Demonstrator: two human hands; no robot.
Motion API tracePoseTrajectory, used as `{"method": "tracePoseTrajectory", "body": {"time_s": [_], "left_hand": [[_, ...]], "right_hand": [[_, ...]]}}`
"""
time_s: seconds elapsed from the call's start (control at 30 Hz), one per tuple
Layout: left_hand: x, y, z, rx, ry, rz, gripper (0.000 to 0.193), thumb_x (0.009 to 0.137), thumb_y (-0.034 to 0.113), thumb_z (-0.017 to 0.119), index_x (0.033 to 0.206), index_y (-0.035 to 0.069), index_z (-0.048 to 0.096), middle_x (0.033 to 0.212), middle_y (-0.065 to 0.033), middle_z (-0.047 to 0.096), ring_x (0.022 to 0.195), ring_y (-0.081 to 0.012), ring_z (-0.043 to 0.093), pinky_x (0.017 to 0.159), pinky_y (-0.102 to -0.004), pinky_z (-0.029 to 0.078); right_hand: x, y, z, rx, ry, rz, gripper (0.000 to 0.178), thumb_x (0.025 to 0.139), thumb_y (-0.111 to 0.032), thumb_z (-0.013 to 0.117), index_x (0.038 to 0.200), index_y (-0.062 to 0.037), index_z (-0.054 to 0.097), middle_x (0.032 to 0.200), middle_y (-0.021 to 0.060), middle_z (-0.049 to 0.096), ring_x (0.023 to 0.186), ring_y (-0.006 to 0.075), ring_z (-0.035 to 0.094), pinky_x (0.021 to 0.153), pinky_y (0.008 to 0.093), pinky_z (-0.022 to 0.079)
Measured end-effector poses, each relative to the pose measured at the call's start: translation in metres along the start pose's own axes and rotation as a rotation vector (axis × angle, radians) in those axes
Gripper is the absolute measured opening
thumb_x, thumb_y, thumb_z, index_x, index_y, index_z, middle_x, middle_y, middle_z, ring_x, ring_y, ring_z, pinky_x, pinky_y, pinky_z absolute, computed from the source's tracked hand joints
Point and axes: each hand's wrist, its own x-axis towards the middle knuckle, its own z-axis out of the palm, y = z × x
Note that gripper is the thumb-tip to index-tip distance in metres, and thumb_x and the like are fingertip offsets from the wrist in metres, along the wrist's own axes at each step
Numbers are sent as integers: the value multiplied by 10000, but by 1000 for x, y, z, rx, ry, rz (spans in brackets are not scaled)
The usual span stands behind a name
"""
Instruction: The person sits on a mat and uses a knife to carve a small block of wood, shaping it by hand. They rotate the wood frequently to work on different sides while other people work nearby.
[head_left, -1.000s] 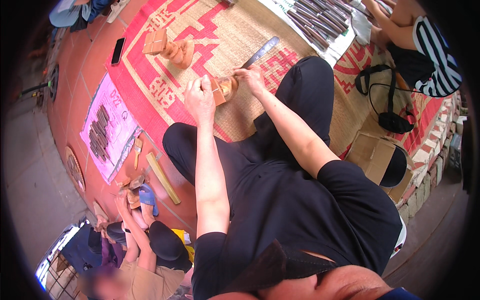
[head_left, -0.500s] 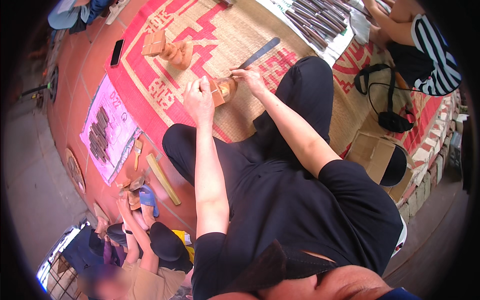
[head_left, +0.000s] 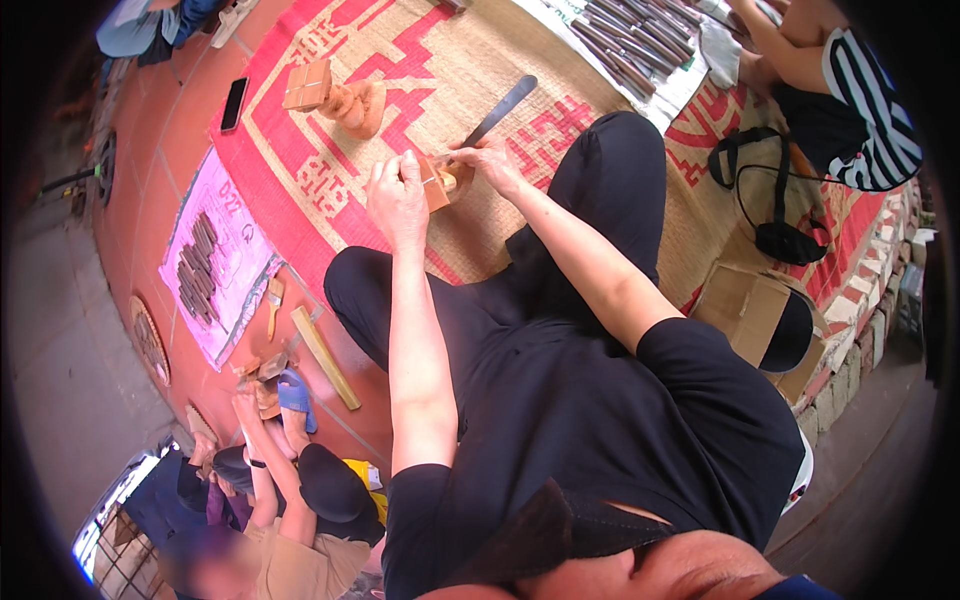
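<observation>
Over the woven mat point(head_left: 560, 60), my left hand point(head_left: 398, 200) is closed around a squared block of reddish-brown wood point(head_left: 437, 192). Pale cut wood shows on the block's right side. My right hand point(head_left: 486, 163) grips the lower end of a long, flat, dark tool point(head_left: 502, 108) with a rounded far end. Its fingers are at the block's right side, and the hand hides the tool's working end. Farther away on the mat lies a carved wooden figure point(head_left: 355, 105) with a squared block base point(head_left: 308, 86).
A phone point(head_left: 234, 104) lies at the mat's left edge. Dark tools point(head_left: 198, 268) lie on a pink sheet; more tools point(head_left: 625, 40) lie far right. A brush point(head_left: 274, 305) and a wooden strip point(head_left: 325, 358) are left. Co-workers sit at lower left and upper right.
My right hand has shifted slightly left toward the wooden block, carrying the dark tool along. My left hand and the block have barely moved.
</observation>
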Motion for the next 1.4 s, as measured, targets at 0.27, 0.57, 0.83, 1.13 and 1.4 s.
{"method": "tracePoseTrajectory", "body": {"time_s": [0.27,0.57,0.83,1.13,1.4], "left_hand": [[-2,-5,0,2,7,14,318,938,326,539,907,38,671,851,-129,624,791,-320,607,685,-397,464],[-1,-5,-2,-20,15,9,274,922,292,562,865,49,674,835,-110,614,793,-305,597,705,-396,465],[-3,-1,-5,-4,-5,5,269,922,294,562,871,56,676,818,-103,605,777,-301,591,698,-395,465],[-2,-3,-4,14,-4,16,299,940,305,547,894,39,674,846,-120,625,784,-310,612,685,-380,472],[-2,-7,-5,-22,3,6,274,925,302,558,874,61,677,821,-96,605,775,-293,588,694,-391,462]], "right_hand": [[3,-5,-3,25,69,39,221,781,-145,700,875,53,673,914,99,710,777,143,642,727,258,497],[12,-4,-2,15,134,0,207,792,-142,674,936,0,716,873,82,706,785,146,652,752,276,499],[10,-3,7,-97,50,-24,238,741,-174,714,910,-7,720,833,94,709,781,142,653,717,266,497],[4,-14,7,-148,-55,-27,243,802,-125,664,999,16,687,873,74,694,836,137,634,784,261,483],[4,-17,5,-35,18,-1,260,792,-127,675,1006,21,687,864,91,697,811,152,649,748,263,501]]}}
